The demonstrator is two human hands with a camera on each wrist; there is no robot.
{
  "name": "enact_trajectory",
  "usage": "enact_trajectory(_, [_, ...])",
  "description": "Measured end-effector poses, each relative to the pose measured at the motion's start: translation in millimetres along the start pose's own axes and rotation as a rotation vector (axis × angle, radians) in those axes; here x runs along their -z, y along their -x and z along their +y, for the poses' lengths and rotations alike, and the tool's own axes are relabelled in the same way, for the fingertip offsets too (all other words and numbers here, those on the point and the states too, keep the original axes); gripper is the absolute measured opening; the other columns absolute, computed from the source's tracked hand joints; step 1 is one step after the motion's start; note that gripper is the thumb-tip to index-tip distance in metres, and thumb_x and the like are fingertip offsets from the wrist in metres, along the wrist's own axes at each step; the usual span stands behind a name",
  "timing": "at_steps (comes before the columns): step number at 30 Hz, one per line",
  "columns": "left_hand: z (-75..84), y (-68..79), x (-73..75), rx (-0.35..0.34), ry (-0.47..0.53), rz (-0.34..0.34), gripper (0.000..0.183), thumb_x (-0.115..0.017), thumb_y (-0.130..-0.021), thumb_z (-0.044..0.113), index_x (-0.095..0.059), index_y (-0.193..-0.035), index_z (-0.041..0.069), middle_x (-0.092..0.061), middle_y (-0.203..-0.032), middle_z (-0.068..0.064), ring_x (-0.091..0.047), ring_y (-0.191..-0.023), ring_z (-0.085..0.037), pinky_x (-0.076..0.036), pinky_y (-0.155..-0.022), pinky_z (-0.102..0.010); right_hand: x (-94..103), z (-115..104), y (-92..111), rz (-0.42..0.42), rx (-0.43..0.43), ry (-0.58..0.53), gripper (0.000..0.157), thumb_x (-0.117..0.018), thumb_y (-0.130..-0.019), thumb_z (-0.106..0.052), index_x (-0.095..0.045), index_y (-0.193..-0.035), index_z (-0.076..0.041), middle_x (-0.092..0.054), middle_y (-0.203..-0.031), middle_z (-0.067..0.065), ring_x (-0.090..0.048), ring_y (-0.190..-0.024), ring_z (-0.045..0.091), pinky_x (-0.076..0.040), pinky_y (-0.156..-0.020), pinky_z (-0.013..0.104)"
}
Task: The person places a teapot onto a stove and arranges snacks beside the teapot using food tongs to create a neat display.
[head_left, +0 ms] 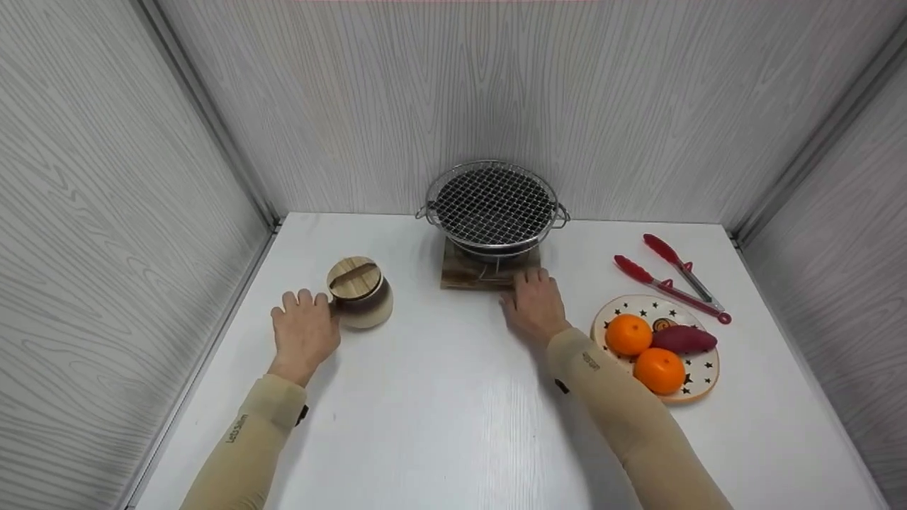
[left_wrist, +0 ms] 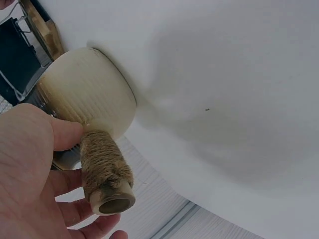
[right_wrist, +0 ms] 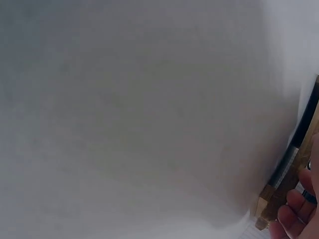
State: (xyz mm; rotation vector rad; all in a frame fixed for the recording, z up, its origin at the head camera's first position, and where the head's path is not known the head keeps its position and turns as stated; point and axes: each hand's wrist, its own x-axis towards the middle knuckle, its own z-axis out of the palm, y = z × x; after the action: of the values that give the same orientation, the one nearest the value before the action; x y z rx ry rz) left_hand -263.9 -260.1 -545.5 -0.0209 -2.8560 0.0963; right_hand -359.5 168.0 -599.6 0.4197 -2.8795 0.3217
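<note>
A lidded ceramic pot (head_left: 365, 309), dark above and cream below, stands at the left of the white table under a round wooden lid (head_left: 354, 278). Beside it is my left hand (head_left: 305, 333). Its thumb reaches the base of the twine-wrapped handle (left_wrist: 105, 167), while the loosely spread fingers lie on the handle's other side. A tabletop grill with round wire mesh (head_left: 496, 205) stands on a wooden base (head_left: 464, 276) at the back. My right hand (head_left: 537, 306) rests its bent fingers at the base's front right corner; the thumb lies just before the front edge.
On the right, a star-patterned plate (head_left: 698, 386) bears two oranges (head_left: 628, 335) and a purple sweet potato (head_left: 684, 340). Red-tipped tongs (head_left: 669, 285) lie spread behind it. Wood-grained panels (head_left: 354, 92) enclose the table at the back and both sides.
</note>
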Motion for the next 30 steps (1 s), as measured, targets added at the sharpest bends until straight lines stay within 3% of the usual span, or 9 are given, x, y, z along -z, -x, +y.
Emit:
enact_trajectory(10, [-2.0, -1.9, -11.3, -0.029, 0.028, -0.070, 0.037, -0.068, -0.108, 0.026, -0.067, -0.115, -0.011, -0.070, -0.105, -0.032, -0.067, -0.105, -0.051, -0.059, -0.087, -0.064, -1.1, 1.3, -5.5, 0.030, -0.002, -0.035, 0.047, -0.062, -0.113, -0.038, -0.064, -0.135, 0.003, -0.064, -0.134, 0.026, -0.059, -0.128, 0.044, -0.052, -0.113, 0.059])
enact_trajectory(20, [-3.6, -4.3, -12.8, -0.063, 0.031, -0.029, 0.036, -0.072, -0.108, 0.022, -0.068, -0.118, -0.013, -0.072, -0.103, -0.031, -0.070, -0.101, -0.050, -0.061, -0.086, -0.063, -4.3, -0.7, -11.8, 0.051, -0.011, -0.026, 0.048, -0.064, -0.113, -0.038, -0.064, -0.138, 0.003, -0.063, -0.135, 0.025, -0.059, -0.129, 0.042, -0.051, -0.116, 0.058])
enact_trajectory(30, [-5.1, -5.7, -17.8, -0.113, 0.007, 0.037, 0.020, -0.069, -0.102, 0.007, -0.070, -0.109, -0.011, -0.070, -0.091, -0.027, -0.069, -0.087, -0.045, -0.062, -0.075, -0.057, -10.0, -0.3, -14.9, 0.061, -0.046, 0.023, 0.044, -0.065, -0.113, -0.035, -0.065, -0.134, 0.004, -0.065, -0.130, 0.025, -0.060, -0.122, 0.043, -0.053, -0.107, 0.057])
